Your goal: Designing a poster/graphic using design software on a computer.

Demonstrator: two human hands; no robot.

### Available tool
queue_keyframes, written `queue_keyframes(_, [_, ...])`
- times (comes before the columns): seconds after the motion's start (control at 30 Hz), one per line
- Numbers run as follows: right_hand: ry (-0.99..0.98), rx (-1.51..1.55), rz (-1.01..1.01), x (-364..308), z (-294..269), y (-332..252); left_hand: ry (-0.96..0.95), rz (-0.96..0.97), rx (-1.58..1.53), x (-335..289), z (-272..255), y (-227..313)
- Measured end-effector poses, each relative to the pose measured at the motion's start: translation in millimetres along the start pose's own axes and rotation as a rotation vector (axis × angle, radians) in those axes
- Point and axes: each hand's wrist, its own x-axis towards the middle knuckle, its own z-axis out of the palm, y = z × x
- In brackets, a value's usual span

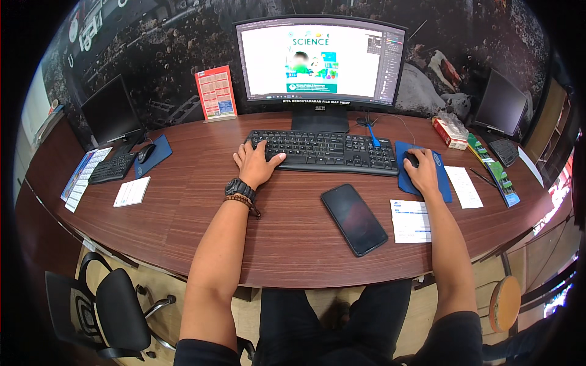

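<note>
My left hand (257, 165) rests at the left end of a black keyboard (332, 151), its fingers spread over the keys and the thumb near the lower row. A black watch and a beaded bracelet circle that wrist. On a blue mouse pad (445, 186), my right hand (423, 172) is curved over a black computer mouse (413, 160), which is partly hidden under the fingers. Behind the keyboard stands a curved monitor (261, 64) showing a page design with a green and white illustration. A dark-screened smartphone (354, 219) lies face up between my forearms.
Printed paper (410, 221) and a white slip (464, 187) flank my right forearm. A red desk calendar (217, 93) stands left of the monitor. Farther out are a dark left monitor (111, 111), a right monitor (502, 102), a small box (450, 133) and an office chair (122, 311).
</note>
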Motion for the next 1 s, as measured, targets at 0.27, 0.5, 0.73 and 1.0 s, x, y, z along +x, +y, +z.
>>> queue_keyframes(0.27, [0.008, -0.003, -0.002, -0.4, -0.9, -1.6, 0.003, 0.0, 0.001, 0.5, 1.2, -0.9])
queue_keyframes(0.5, [0.004, 0.001, 0.013, -0.4, -1.0, -3.2, 0.007, 0.0, 0.008, 0.6, 1.5, -1.6])
queue_keyframes(0.73, [0.013, 0.002, -0.01, 0.1, 0.5, 1.3, 0.011, 0.006, 0.01, -0.2, 1.0, -0.3])
queue_keyframes(1.0, [0.011, -0.015, 0.001, -0.7, -1.2, -2.2, 0.01, 0.005, 0.014, 0.5, 2.3, -2.0])
